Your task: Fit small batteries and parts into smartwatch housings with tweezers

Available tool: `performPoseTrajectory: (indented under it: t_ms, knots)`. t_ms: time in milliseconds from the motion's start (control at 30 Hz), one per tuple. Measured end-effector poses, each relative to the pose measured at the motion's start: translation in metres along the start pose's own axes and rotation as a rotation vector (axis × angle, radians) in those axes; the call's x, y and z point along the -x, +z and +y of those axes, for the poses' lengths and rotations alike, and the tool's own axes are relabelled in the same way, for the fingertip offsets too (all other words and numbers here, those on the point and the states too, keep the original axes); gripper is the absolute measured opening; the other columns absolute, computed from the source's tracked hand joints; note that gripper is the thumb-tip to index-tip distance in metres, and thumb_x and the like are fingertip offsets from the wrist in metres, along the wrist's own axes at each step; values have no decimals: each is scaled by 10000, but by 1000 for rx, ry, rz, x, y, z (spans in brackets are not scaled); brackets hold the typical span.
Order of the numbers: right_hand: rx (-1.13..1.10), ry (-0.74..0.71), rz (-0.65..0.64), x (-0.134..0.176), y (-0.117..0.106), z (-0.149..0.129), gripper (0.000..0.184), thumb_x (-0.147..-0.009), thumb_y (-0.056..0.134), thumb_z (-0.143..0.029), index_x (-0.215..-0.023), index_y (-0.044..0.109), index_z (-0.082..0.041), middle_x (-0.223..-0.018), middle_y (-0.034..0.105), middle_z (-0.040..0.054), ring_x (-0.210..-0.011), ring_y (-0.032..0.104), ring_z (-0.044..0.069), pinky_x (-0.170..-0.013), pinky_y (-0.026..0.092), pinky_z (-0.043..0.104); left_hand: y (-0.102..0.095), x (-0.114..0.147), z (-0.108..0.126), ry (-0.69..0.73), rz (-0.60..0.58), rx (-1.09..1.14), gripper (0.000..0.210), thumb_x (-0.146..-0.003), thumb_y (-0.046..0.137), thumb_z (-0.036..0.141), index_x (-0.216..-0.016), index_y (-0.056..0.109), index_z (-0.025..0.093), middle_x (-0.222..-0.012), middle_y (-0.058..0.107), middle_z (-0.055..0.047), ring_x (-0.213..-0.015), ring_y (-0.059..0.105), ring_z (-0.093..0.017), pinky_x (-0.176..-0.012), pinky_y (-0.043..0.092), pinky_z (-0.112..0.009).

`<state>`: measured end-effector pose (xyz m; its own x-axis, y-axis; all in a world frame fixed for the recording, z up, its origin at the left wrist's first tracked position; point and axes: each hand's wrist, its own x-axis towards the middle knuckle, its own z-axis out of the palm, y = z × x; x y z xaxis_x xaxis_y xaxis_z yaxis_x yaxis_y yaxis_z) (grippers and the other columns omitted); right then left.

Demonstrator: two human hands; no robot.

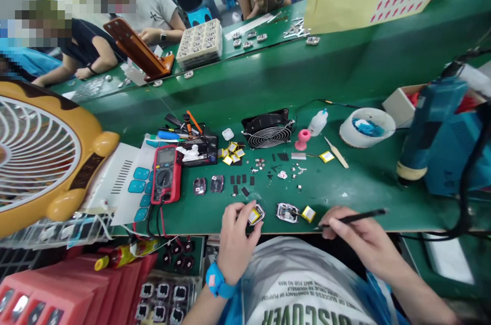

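Observation:
My left hand [238, 230] is closed on a small open watch case [256, 214], its thumb and fingers at the rim. A silver-and-yellow battery shows inside the case. In my right hand [355, 235] are slim black tweezers [364, 216], their tip pointing left just above the table's front edge. Between the hands lies a second open watch case [287, 212] with its circuit board showing. Wired to it, a small yellow-edged battery [308, 213] rests at its right side, nearest the tweezers' tip.
Behind the hands lie black pads [238, 179], two dark covers [217, 183] and a battery pile [232, 153]. A multimeter [165, 174] and large fan [42, 156] stand left. A cooling fan [268, 128], white tub [367, 128] and blue machine [456, 151] stand farther back and right. Co-workers sit opposite.

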<state>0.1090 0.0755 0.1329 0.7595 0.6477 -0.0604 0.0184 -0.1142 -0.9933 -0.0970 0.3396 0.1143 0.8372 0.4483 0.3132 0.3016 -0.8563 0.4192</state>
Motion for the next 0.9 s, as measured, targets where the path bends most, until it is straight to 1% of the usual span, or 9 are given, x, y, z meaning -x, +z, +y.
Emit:
performPoseTrajectory:
  t_ms: [67, 167, 267, 367, 467, 567, 667, 767, 900]
  knots:
    - [38, 45, 65, -2, -11, 9, 688, -1199, 760, -839, -848, 910, -266, -688, 792, 54, -595, 745, 218, -592, 658, 315, 0, -5, 7, 22, -38, -10, 544, -1070, 817, 120, -1556, 870, 359, -1373, 894, -90, -1251, 887, -346, -1070, 808, -520]
    - [13, 149, 90, -6, -19, 22, 739, -1133, 787, -938, -876, 896, -254, -665, 752, 38, -562, 688, 211, -567, 648, 329, 3, -23, 23, 210, -197, 71, 657, -1064, 860, 89, -1643, 838, 400, -1603, 904, -110, -1521, 823, -403, -1246, 760, -617]
    - [-22, 222, 83, -9, -17, 26, 782, -1058, 823, -1009, -907, 898, -245, -703, 780, 50, -583, 717, 229, -589, 686, 362, 10, -46, 35, 360, -404, 132, 690, -1094, 867, 93, -1705, 803, 407, -1565, 942, -90, -1481, 847, -379, -1284, 735, -612]
    - [-29, 237, 102, -8, -13, 21, 775, -1045, 840, -1010, -914, 882, -247, -725, 790, 47, -610, 742, 231, -622, 696, 364, 14, -67, 31, 409, -490, 121, 546, -1144, 827, 108, -1639, 827, 337, -1458, 962, -75, -1330, 878, -310, -1267, 721, -538]
    - [-11, 241, 129, -7, -12, 16, 747, -1077, 826, -982, -939, 873, -250, -758, 805, 44, -636, 758, 231, -667, 708, 371, 14, -79, 15, 389, -476, 93, 450, -1173, 799, 137, -1574, 855, 334, -1419, 962, -72, -1295, 865, -303, -1234, 712, -523]
    - [2, 221, 113, -8, -13, 19, 773, -1056, 821, -1009, -914, 855, -250, -735, 790, 43, -594, 736, 230, -630, 708, 378, 8, -78, -1, 327, -428, 112, 462, -1170, 816, 170, -1588, 865, 361, -1453, 947, -88, -1351, 849, -335, -1223, 721, -544]
    - [0, 218, 108, -9, -14, 25, 762, -1064, 817, -1000, -923, 851, -252, -730, 787, 46, -593, 742, 235, -615, 715, 376, -2, -64, -10, 237, -353, 149, 598, -1135, 879, 217, -1707, 802, 375, -1566, 897, -117, -1426, 834, -364, -1200, 759, -566]
    - [11, 210, 103, -8, -15, 30, 757, -1071, 810, -995, -923, 860, -254, -731, 794, 52, -595, 751, 240, -610, 726, 377, -11, -41, -15, 91, -288, 145, 713, -1097, 901, 208, -1767, 751, 400, -1527, 877, -95, -1380, 853, -354, -1177, 791, -578]
    - [12, 187, 82, -6, -13, 31, 741, -1093, 811, -964, -943, 920, -246, -766, 824, 75, -622, 773, 245, -618, 735, 369, -12, -14, -20, 23, -208, 132, 603, -1099, 835, 155, -1667, 824, 355, -1365, 900, -80, -1237, 876, -324, -1076, 813, -518]
